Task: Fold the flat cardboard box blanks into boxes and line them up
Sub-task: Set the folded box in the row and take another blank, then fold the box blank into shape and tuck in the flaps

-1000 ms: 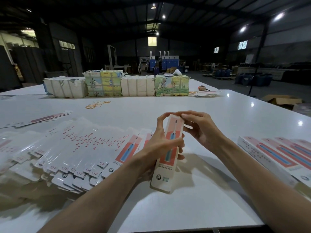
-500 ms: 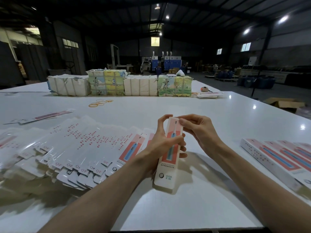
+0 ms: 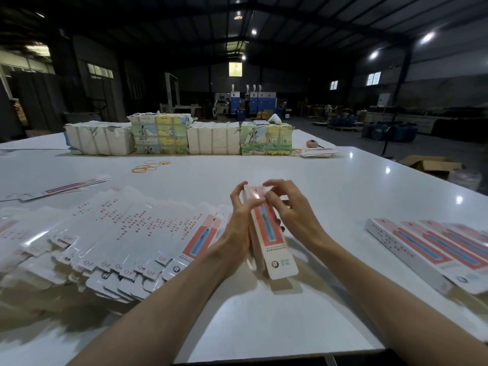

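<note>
As things stand on the desk (image 3: 290,170): one box is being formed, several are done, and many blanks wait.
Done: finished boxes (image 3: 422,249) lie side by side in a row at the right edge, close against one another.
Left to do: a fanned pile of flat blanks (image 3: 118,233) covers the left side towards the front edge; judging by it, most of the job remains.
Box in hand (image 3: 274,249): long, narrow and white, with a red panel and a blue picture. It is opened into a tube and tilted, near the front middle. Whether its lower end touches the desk, I cannot tell.
Left grip (image 3: 237,228): wrapped round the box's left side, grasping it.
Right grip (image 3: 293,215): fingertips pinching the box's upper end, probably tucking a flap.
</note>
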Action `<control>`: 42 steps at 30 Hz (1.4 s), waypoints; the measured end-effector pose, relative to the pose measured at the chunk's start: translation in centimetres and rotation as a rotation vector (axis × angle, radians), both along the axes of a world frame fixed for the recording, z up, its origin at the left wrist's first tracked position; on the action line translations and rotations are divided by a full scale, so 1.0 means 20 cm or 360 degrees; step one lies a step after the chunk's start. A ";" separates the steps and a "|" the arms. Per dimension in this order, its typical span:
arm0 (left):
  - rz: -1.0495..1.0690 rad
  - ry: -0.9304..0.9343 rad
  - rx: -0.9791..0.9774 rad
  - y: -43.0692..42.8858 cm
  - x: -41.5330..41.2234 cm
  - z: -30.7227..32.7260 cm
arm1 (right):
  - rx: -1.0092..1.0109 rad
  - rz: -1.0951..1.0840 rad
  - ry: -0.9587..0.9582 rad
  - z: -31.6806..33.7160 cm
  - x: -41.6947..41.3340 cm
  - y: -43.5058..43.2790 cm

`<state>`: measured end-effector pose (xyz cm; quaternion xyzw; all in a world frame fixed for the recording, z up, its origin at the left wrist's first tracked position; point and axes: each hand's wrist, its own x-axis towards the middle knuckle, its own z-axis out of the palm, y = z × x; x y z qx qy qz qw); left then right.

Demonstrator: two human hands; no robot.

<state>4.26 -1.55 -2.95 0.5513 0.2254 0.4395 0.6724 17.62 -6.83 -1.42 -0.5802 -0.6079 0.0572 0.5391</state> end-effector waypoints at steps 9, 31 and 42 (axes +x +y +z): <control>-0.0299 0.0028 -0.0203 -0.02 -0.03 0.02 | -0.0439 -0.0035 -0.0724 0.07 -0.04 -0.13; -0.0436 0.0369 0.0168 -0.04 0.00 -0.02 | -0.1019 -0.1254 -0.0962 -0.06 0.56 -0.88; -0.0405 0.0472 0.0296 -0.05 -0.02 -0.01 | -0.0672 -0.0905 -0.1090 0.16 0.20 -0.28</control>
